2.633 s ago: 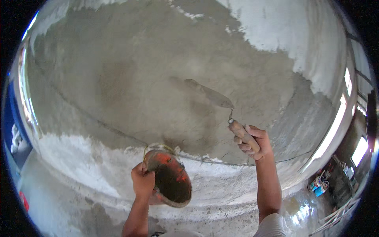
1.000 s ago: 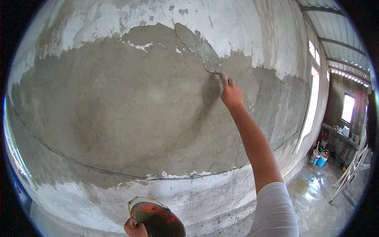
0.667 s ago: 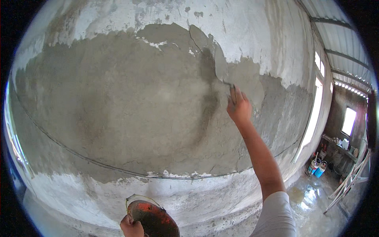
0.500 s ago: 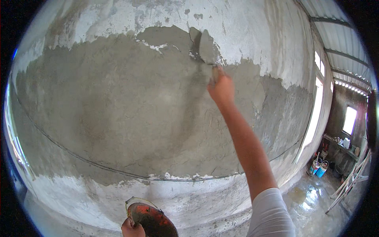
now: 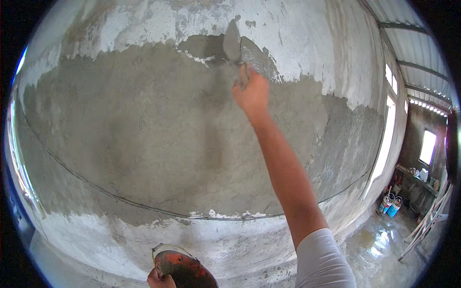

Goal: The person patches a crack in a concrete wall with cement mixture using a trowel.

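My right hand (image 5: 253, 93) is closed around the handle of a pointed trowel (image 5: 232, 42), arm stretched up to the wall. The grey blade lies at the upper edge of the damp grey mortar (image 5: 158, 115), its tip over the pale bare wall (image 5: 293, 41). Whether the blade presses on the wall, I cannot tell. Low in the view, my left hand (image 5: 161, 280) grips the rim of a dark round pan (image 5: 185, 270) with worn red-orange patches. The pan is tilted, and its lower part is cut off by the picture's edge.
A dark cable or line (image 5: 144, 205) runs across the lower wall. To the right stand white and blue buckets (image 5: 394, 206) on a wet floor (image 5: 372, 245), with leaning poles (image 5: 427, 221) and a cluttered shelf (image 5: 418, 177) nearby. Windows open in the right wall.
My right hand has moved the trowel left and slightly up along the mortar's top edge. The blade now points more upright. My left hand and the pan stay nearly in place.
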Demonstrator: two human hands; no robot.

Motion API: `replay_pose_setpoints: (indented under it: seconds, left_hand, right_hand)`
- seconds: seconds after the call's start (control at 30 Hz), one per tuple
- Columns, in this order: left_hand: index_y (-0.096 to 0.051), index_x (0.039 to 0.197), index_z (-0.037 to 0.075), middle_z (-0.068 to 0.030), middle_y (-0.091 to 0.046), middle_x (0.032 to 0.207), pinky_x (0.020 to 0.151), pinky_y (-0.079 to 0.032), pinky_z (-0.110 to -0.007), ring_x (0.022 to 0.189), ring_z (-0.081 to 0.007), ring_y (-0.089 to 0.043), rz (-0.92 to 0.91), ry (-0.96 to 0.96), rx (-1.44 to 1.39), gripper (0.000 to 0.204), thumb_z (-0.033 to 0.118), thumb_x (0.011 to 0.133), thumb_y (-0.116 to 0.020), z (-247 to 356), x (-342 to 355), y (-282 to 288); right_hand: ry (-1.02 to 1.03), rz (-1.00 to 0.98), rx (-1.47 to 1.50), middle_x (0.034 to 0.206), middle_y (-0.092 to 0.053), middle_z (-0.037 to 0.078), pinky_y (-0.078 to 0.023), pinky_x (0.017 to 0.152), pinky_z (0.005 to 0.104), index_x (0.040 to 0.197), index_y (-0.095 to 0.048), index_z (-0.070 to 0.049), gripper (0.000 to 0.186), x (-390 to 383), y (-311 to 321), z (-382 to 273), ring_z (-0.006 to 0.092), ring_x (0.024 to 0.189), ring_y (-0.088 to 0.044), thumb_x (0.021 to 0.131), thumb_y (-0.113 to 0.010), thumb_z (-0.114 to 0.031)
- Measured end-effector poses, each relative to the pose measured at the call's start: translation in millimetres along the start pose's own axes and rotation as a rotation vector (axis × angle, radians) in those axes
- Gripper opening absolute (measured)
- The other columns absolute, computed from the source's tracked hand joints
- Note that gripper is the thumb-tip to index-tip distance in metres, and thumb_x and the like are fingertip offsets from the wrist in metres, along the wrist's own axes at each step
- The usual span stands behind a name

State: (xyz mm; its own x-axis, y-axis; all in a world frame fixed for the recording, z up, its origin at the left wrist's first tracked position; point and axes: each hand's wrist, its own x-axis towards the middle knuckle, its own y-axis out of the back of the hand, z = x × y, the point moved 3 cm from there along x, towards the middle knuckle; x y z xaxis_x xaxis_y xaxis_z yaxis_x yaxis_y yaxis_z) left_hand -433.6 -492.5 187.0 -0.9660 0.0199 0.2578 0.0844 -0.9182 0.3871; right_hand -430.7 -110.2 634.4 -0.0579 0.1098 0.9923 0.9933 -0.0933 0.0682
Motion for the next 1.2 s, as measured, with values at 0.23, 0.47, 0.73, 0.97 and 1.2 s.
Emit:
replay_pose_setpoints:
  seconds: [0.23, 0.47, 0.73, 0.97, 1.2]
  left_hand:
    - [-0.066, 0.091, -0.006, -0.0260, -0.065, 0.080, 0.073, -0.048, -0.051, 0.078, -0.0472, -0.061, 0.058, -0.055, -0.052, 0.015, 0.003, 0.080, -0.059, -9, 12, 1]
    - [-0.068, 0.095, -0.005, -0.0265, -0.066, 0.083, 0.074, -0.049, -0.050, 0.080, -0.0484, -0.060, -0.005, 0.058, 0.075, 0.018, 0.003, 0.082, -0.058, -3, 17, 17]
    - [-0.062, 0.084, -0.005, -0.0274, -0.060, 0.077, 0.069, -0.044, -0.052, 0.072, -0.0478, -0.053, 0.000, 0.018, -0.030, 0.012, 0.006, 0.081, -0.058, -4, 10, 3]
    - [-0.058, 0.078, -0.005, -0.0274, -0.054, 0.069, 0.063, -0.042, -0.049, 0.065, -0.0453, -0.047, -0.008, -0.083, -0.085, 0.008, 0.002, 0.077, -0.058, -10, 6, -15]
    - [-0.058, 0.078, -0.005, -0.0209, -0.050, 0.064, 0.061, -0.041, -0.047, 0.060, -0.0359, -0.042, -0.003, -0.154, -0.090, 0.007, -0.001, 0.073, -0.057, -17, 11, -25]
  right_hand:
    - [0.041, -0.098, -0.615, 0.109, -0.067, 0.024, -0.058, 0.081, 0.0475, 0.135, -0.057, -0.005, 0.054, 44, 6, 61, 0.0405, 0.100, -0.070, 0.083, -0.068, -0.011]
    - [0.085, -0.309, -0.416, 0.106, -0.067, 0.024, -0.056, 0.082, 0.0495, 0.130, -0.061, -0.005, 0.051, -68, 40, 79, 0.0446, 0.098, -0.067, 0.080, -0.064, -0.005]
    - [0.094, -0.042, -0.273, 0.113, -0.068, 0.025, -0.056, 0.086, 0.0481, 0.128, -0.064, -0.006, 0.052, 0, 64, 105, 0.0424, 0.099, -0.067, 0.076, -0.070, -0.008]
    - [0.010, -0.206, -0.436, 0.104, -0.070, 0.025, -0.057, 0.084, 0.0500, 0.138, -0.057, -0.010, 0.065, -30, 2, 59, 0.0420, 0.100, -0.068, 0.075, -0.074, -0.010]
    - [0.214, -0.069, -0.276, 0.092, -0.068, 0.025, -0.057, 0.080, 0.0482, 0.137, -0.057, -0.004, 0.063, -45, 38, 90, 0.0412, 0.091, -0.068, 0.077, -0.071, -0.014]
